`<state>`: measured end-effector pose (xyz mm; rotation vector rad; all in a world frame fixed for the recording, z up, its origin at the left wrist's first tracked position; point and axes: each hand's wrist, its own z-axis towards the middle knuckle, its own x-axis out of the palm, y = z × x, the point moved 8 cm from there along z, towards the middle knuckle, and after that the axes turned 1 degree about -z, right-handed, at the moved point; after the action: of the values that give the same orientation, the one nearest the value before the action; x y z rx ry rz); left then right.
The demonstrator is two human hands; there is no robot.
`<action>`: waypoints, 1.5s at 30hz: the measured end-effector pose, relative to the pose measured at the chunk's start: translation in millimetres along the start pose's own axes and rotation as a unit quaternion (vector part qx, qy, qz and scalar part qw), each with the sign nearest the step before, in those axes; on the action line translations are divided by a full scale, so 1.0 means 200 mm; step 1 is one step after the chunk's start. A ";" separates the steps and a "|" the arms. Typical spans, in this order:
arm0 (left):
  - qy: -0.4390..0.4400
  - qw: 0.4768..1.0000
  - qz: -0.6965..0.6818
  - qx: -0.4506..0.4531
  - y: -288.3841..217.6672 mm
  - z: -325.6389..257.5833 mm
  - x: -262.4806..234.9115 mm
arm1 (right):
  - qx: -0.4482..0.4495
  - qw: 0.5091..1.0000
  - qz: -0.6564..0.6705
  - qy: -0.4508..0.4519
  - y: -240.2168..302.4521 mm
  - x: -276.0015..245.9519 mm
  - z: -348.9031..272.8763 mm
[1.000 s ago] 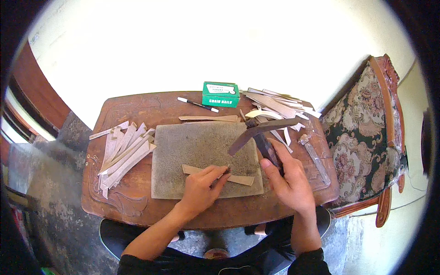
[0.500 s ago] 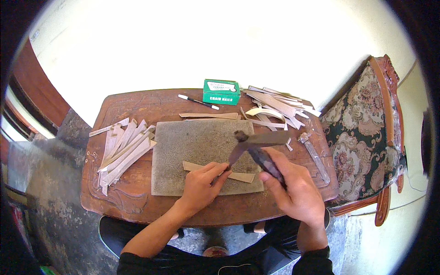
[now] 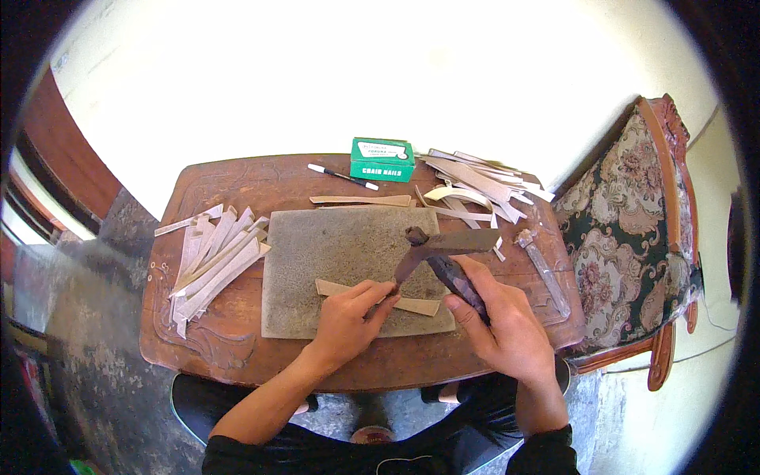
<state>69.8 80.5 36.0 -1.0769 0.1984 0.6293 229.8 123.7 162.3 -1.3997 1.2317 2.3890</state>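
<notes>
A tan flat strip (image 3: 417, 305) with angled ends lies across the near part of a grey-brown slab (image 3: 305, 249). My left hand (image 3: 348, 314) rests over the strip's middle, thumb and forefinger pinched together just above it. Whatever sits between those fingertips is too small or hidden to make out. A hammer (image 3: 463, 240) with a dark metal head is gripped by its dark handle in my right hand (image 3: 507, 321). One long arm of its head points down and ends right by my left fingertips; I cannot tell whether it touches them.
Similar strips (image 3: 218, 257) are heaped left of the slab, and another pile of strips (image 3: 479, 178) lies at the back right. Behind the slab are a single strip (image 3: 360, 200), a pen (image 3: 342, 176) and a green box (image 3: 382, 161). A rod-like tool (image 3: 545, 273) lies near an upholstered chair (image 3: 613, 229).
My right hand and the hammer have shifted very slightly. My left hand and the strip have stayed in place.
</notes>
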 end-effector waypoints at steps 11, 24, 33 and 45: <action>0.000 1.000 -0.019 -0.020 0.02 -0.01 0.00 | 0.047 0.993 0.102 -0.019 -0.11 0.06 0.02; 0.012 0.964 -0.128 -0.231 0.20 -0.01 0.00 | 0.252 0.800 0.543 -0.052 -0.61 0.64 0.03; 0.028 0.961 -0.130 -0.242 0.18 0.00 0.03 | 0.255 0.804 0.535 -0.050 -0.62 0.64 0.03; 0.027 0.974 -0.088 -0.208 0.15 0.00 0.03 | 0.245 0.805 0.538 -0.050 -0.61 0.64 0.03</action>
<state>56.4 92.9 10.5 -1.4979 0.0141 0.4917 209.3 172.9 -7.0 -0.3757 2.8700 2.2031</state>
